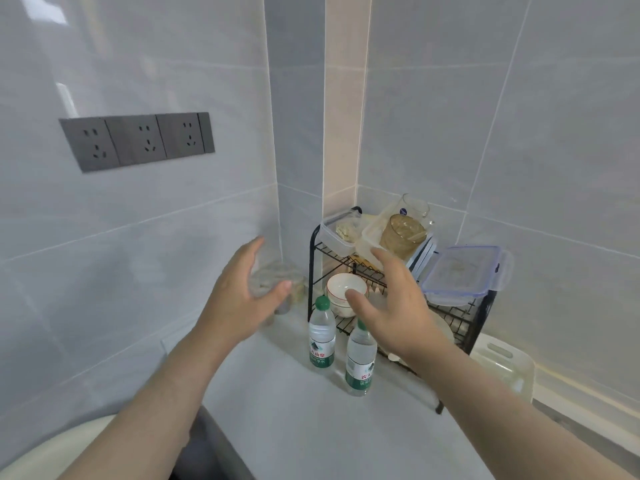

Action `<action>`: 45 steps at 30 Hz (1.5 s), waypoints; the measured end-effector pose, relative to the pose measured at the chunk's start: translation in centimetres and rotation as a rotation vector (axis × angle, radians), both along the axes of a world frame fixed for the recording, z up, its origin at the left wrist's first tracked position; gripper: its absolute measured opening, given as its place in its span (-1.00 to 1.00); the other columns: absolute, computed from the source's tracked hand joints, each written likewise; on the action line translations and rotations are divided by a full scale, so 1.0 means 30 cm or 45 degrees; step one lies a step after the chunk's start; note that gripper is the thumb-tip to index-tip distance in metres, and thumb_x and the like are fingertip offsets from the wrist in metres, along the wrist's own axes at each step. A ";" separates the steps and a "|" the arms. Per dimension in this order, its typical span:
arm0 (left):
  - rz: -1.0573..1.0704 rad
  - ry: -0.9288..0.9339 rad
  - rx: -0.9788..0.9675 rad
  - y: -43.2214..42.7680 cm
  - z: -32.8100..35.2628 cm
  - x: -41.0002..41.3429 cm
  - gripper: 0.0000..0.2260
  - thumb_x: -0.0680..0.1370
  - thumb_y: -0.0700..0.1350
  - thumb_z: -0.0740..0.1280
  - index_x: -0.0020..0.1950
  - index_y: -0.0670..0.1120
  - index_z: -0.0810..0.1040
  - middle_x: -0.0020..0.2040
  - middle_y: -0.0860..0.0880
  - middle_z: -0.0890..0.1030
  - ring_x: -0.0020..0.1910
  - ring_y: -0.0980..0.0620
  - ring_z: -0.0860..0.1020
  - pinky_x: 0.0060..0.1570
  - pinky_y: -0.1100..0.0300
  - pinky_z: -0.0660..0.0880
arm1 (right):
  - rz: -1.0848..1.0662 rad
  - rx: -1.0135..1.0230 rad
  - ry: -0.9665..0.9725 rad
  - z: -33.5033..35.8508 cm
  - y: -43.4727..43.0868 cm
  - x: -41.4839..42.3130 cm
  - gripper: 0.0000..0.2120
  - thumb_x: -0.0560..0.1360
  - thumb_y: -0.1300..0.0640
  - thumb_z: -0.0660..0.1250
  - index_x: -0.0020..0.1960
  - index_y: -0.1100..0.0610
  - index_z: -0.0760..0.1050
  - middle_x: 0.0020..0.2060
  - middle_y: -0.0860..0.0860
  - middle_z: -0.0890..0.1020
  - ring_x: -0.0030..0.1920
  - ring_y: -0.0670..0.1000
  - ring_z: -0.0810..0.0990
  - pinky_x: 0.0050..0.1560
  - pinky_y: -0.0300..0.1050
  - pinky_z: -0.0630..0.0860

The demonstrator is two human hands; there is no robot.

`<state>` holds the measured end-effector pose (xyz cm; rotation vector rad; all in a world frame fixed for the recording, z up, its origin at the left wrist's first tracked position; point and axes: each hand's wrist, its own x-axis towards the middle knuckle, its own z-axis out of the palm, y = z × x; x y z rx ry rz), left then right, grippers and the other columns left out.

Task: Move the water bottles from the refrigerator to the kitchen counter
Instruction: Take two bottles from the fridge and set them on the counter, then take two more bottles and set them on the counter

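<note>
Two clear water bottles with green caps and green labels stand upright on the pale counter point(294, 420). The left bottle point(322, 332) is a little farther back than the right bottle point(361, 358). My left hand point(242, 292) hovers above and to the left of them, fingers relaxed, holding nothing. My right hand point(388, 306) hangs just above the right bottle and covers part of its cap, fingers spread and empty. The refrigerator is out of view.
A black wire rack point(460, 317) behind the bottles holds a white bowl point(346, 292), plastic food boxes point(464, 271) and a glass jug point(405, 230). A glass jar point(291, 282) sits in the corner. Wall sockets point(138, 140) are at the left; a white board point(502, 362) leans at the right.
</note>
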<state>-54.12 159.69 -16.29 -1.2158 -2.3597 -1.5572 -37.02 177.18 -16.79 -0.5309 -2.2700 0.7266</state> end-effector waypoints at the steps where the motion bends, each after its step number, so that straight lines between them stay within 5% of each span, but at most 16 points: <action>1: 0.002 0.028 0.008 -0.037 0.046 0.027 -0.34 0.49 0.06 0.43 0.54 0.04 0.26 0.42 0.21 0.29 0.35 0.20 0.26 0.34 0.16 0.23 | 0.021 0.009 0.010 0.045 -0.020 0.019 -0.31 0.48 -0.14 0.35 0.51 -0.01 0.18 0.45 -0.07 0.32 0.43 -0.06 0.25 0.30 -0.22 0.16; 5: 0.057 0.140 0.027 -0.173 0.225 0.168 -0.44 0.56 -0.03 0.39 0.52 0.05 0.28 0.41 0.26 0.27 0.35 0.28 0.23 0.39 0.20 0.18 | 0.102 0.066 0.104 0.208 -0.100 0.113 -0.34 0.46 -0.16 0.33 0.49 -0.03 0.21 0.40 -0.11 0.36 0.40 -0.09 0.28 0.27 -0.22 0.19; 10: 0.197 0.247 0.077 -0.331 0.375 0.395 -0.40 0.48 0.16 0.28 0.51 0.12 0.26 0.44 0.28 0.26 0.39 0.31 0.22 0.40 0.23 0.16 | 0.284 0.124 0.218 0.348 -0.186 0.245 -0.30 0.40 -0.28 0.26 0.47 -0.10 0.20 0.31 -0.23 0.33 0.26 -0.23 0.28 0.21 -0.20 0.23; 14: 0.372 0.400 0.060 -0.484 0.469 0.621 -0.35 0.46 0.25 0.24 0.53 0.14 0.24 0.42 0.35 0.23 0.31 0.62 0.10 0.27 0.55 0.07 | 0.479 0.171 0.324 0.443 -0.255 0.389 -0.31 0.40 -0.31 0.23 0.46 -0.15 0.18 0.30 -0.26 0.30 0.26 -0.21 0.29 0.20 -0.15 0.27; 17: 0.525 0.482 0.056 -0.603 0.538 0.807 -0.32 0.43 0.30 0.21 0.52 0.14 0.25 0.41 0.37 0.23 0.30 0.64 0.09 0.20 0.66 0.05 | 0.632 0.144 0.380 0.498 -0.324 0.469 -0.35 0.43 -0.25 0.29 0.46 -0.18 0.18 0.30 -0.28 0.27 0.30 -0.15 0.32 0.25 -0.10 0.30; 23: 0.902 0.622 -0.015 -0.892 0.658 1.236 -0.33 0.44 0.25 0.22 0.53 0.08 0.27 0.43 0.29 0.26 0.31 0.62 0.10 0.21 0.64 0.03 | 1.025 0.066 0.501 0.584 -0.603 0.603 -0.37 0.40 -0.24 0.30 0.43 -0.20 0.21 0.29 -0.31 0.30 0.32 -0.14 0.34 0.29 -0.03 0.34; 29: 1.287 0.717 -0.111 -1.182 0.744 1.662 -0.32 0.42 0.29 0.18 0.52 0.14 0.24 0.44 0.27 0.25 0.40 0.37 0.16 0.28 0.43 0.08 | 1.425 0.000 0.604 0.661 -0.992 0.748 -0.39 0.35 -0.34 0.24 0.36 -0.29 0.21 0.21 -0.40 0.32 0.27 -0.18 0.37 0.23 -0.10 0.34; 41: 1.919 0.908 -0.242 -1.636 0.787 2.487 -0.52 0.45 0.23 0.21 0.36 0.35 0.21 0.40 0.39 0.25 0.41 0.45 0.20 0.27 0.59 0.10 | 2.199 -0.068 0.761 0.731 -1.768 1.257 -0.37 0.37 -0.31 0.24 0.40 -0.17 0.28 0.25 -0.38 0.35 0.25 -0.21 0.37 0.21 -0.16 0.34; 45: 2.132 0.875 -0.224 -1.778 0.780 2.755 -0.51 0.42 0.27 0.23 0.35 0.43 0.23 0.40 0.39 0.34 0.41 0.30 0.30 0.30 0.36 0.25 | 2.404 -0.087 0.784 0.735 -1.989 1.466 -0.45 0.39 -0.30 0.23 0.35 -0.30 0.20 0.24 -0.49 0.29 0.21 -0.29 0.38 0.19 -0.28 0.30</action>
